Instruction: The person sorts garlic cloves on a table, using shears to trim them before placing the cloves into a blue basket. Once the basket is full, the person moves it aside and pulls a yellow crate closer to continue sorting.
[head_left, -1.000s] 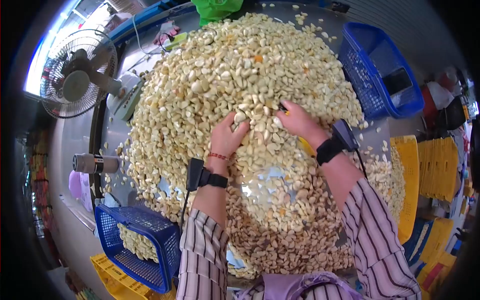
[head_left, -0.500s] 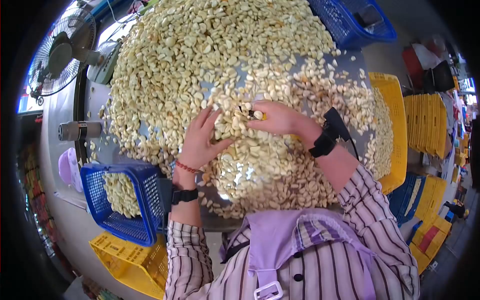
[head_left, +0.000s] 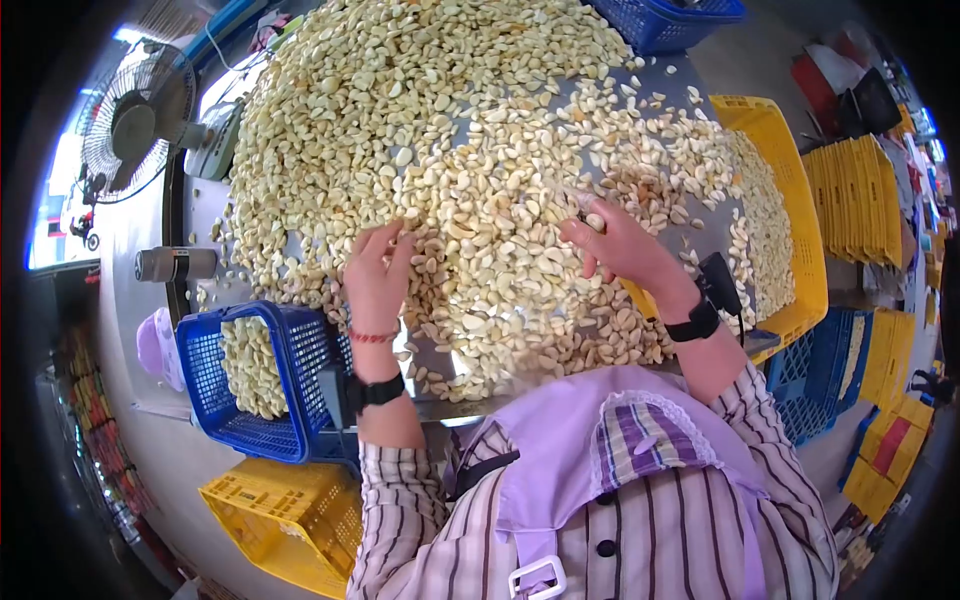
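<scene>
Pale peeled garlic cloves [head_left: 500, 215], by their look, lie spread in a deep heap over a metal table. My left hand [head_left: 377, 275] is over the heap's left part, fingers loosely bent, thumb apart, with cloves near the fingertips; I see nothing held in it. To the right, my right hand [head_left: 625, 245] is closed on a small tool with a yellow handle [head_left: 640, 299]. The handle's end shows below the palm, and a dark part lies by the fingertips. Most of the tool is hidden by the hand.
A blue basket [head_left: 300, 385] with cloves stands at the left, above a yellow crate [head_left: 265, 500]. A yellow basket [head_left: 810, 230] of cloves is at the right, another blue basket [head_left: 665, 28] at the back. A fan [head_left: 135, 125] and a grey cylinder [head_left: 175, 264] are on the left.
My hands have moved apart: the right one to the right, the left one slightly left. Cloves between them are spread differently, and the view has shifted a little.
</scene>
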